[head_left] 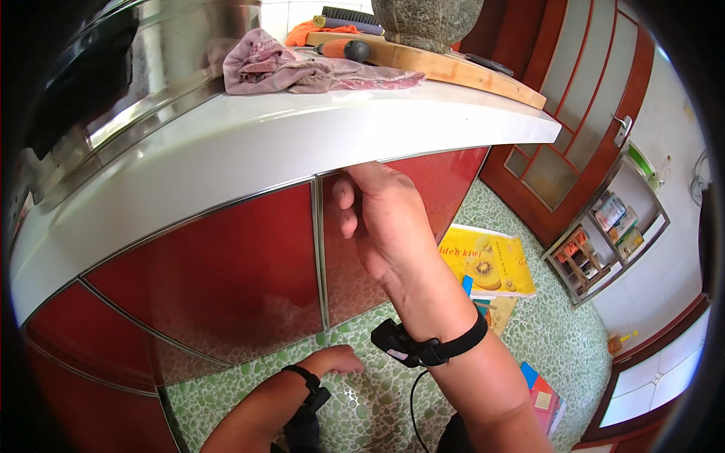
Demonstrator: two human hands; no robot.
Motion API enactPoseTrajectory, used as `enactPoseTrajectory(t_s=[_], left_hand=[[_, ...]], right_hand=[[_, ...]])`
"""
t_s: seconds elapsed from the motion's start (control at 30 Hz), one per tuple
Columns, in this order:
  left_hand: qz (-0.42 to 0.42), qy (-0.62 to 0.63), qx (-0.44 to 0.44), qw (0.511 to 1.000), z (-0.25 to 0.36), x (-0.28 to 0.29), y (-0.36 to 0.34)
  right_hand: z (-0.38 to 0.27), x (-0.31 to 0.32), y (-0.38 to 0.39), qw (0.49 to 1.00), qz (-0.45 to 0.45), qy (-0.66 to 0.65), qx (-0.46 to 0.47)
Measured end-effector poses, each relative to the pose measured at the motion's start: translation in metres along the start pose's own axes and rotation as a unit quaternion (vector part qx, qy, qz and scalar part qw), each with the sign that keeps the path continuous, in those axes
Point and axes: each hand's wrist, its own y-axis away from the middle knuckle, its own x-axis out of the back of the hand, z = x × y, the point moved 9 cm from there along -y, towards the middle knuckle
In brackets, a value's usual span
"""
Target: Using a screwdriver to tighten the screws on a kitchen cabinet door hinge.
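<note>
Right hand (389,211) up under the front lip of the white glossy countertop (226,151), against the red glossy cabinet panel (449,177) directly below it. Two fingers curled, other fingertips hidden, can't tell if it's gripping the panel's top edge. Left hand (343,359) well below the countertop, loosely curled, can't tell if it holds anything

Risks, my read: fingers pinched if the panel gets pushed shut against the countertop; weak hold slipping on the smooth face; thin black cable (412,400) below the countertop snagging if the right arm swings; crumpled mauve cloth (302,68) dropping off the countertop if brushed

Count: 2 hands, 2 black wrist straps (396,343), 1 cable, 1 cloth; on the countertop 1 rough grey stone bowl (427,23) on 1 thick wooden board (483,75)
</note>
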Motion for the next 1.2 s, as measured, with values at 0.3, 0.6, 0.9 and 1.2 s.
enactPoseTrajectory(t_s=[0.3,0.6,0.9,1.2], left_hand=[[-0.023,-0.044,-0.002,0.999,0.002,-0.01,-0.01],[0.1,-0.003,0.015,0.995,-0.019,0.01,-0.026],[-0.029,-0.119,0.132,0.984,-0.076,-0.005,-0.012],[-0.009,-0.053,0.151,0.987,-0.118,-0.008,0.026]], right_hand=[[-0.009,0.003,0.011,0.998,-0.013,0.051,0.032],[-0.008,0.019,0.021,0.99,-0.021,0.088,0.106],[0.339,0.223,0.102,0.916,0.153,0.108,-0.356],[0.475,0.234,0.083,0.909,0.164,-0.213,-0.317]])
